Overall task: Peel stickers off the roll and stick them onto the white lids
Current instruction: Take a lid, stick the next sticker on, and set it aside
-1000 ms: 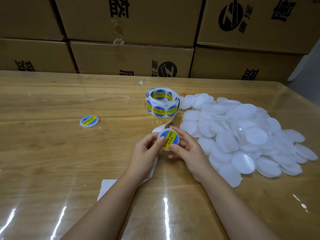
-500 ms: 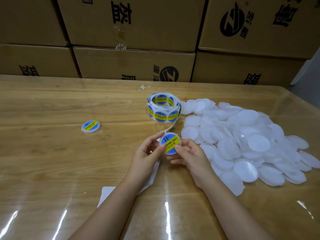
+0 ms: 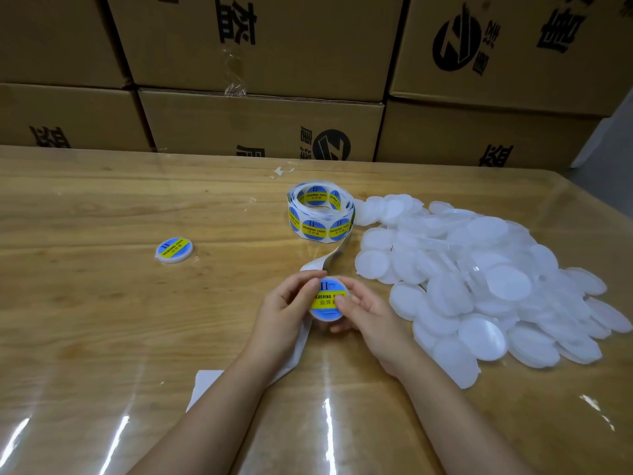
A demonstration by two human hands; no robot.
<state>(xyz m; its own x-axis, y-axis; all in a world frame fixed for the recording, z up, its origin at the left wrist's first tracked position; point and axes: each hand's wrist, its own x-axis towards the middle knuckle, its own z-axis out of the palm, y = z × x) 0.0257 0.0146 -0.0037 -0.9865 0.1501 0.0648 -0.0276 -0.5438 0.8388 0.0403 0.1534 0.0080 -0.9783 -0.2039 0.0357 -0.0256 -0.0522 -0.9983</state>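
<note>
Both hands meet over the middle of the wooden table (image 3: 102,320), gripping one white lid (image 3: 327,315) between them just above the tabletop. The left hand (image 3: 286,313) curls its fingers round the lid's left edge, with the thumb lying over the top left of the blue and yellow sticker (image 3: 325,298) on its face. The right hand (image 3: 368,315) closes on the right edge, and its thumb presses on the sticker's yellow band, hiding the end of the printed words. The lid is tilted up toward the camera, so the sticker faces the person. Just beyond the hands stands the sticker roll (image 3: 320,210), upright on its edge, and its bare white backing strip (image 3: 298,344) trails from the roll, passes under the left hand and ends near the left forearm. To the right lies a big loose pile of plain white lids (image 3: 479,279), overlapping one another and reaching close to the roll. Well to the left, apart from everything else, sits one finished lid (image 3: 173,250) with its sticker facing up. Stacked cardboard boxes (image 3: 260,125) stand along the far edge of the table.
</note>
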